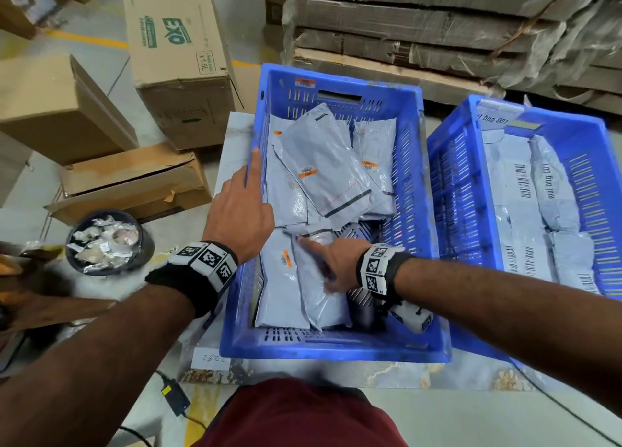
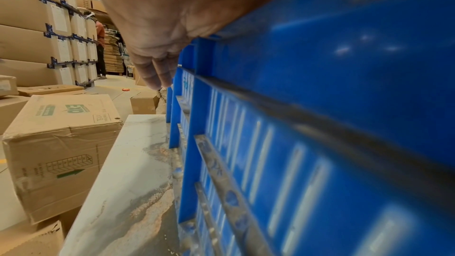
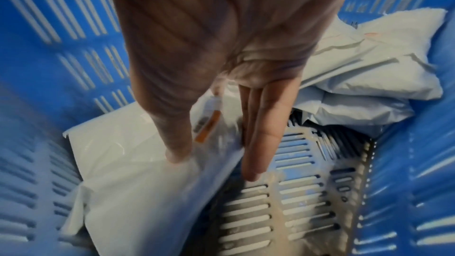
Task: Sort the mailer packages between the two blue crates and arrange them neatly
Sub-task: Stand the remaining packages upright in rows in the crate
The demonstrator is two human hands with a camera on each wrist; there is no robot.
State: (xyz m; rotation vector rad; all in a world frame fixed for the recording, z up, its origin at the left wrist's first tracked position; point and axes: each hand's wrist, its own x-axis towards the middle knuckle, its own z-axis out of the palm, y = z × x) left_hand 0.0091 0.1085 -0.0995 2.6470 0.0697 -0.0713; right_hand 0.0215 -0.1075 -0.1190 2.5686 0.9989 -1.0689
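A blue crate (image 1: 336,349) in front of me holds several grey mailers with orange labels, some piled crookedly at its far end (image 1: 323,163). Two more lie side by side at its near left. My right hand (image 1: 323,264) is inside the crate on one of these mailers (image 3: 138,172). Its thumb (image 3: 177,153) presses the top and its straight fingers (image 3: 256,143) run down the mailer's right edge to the bare slotted floor. My left hand (image 1: 249,194) rests on the crate's left rim, fingers (image 2: 157,73) straight. The second blue crate (image 1: 471,136) to the right holds mailers (image 1: 525,217) in rows.
Cardboard boxes (image 1: 181,59) crowd the floor to the left, beside a dark round bin of scraps (image 1: 107,241). Wrapped flattened cardboard (image 1: 437,25) is stacked behind the crates. Both crates sit on a pale stone slab (image 1: 232,136). A person (image 2: 101,46) stands far off.
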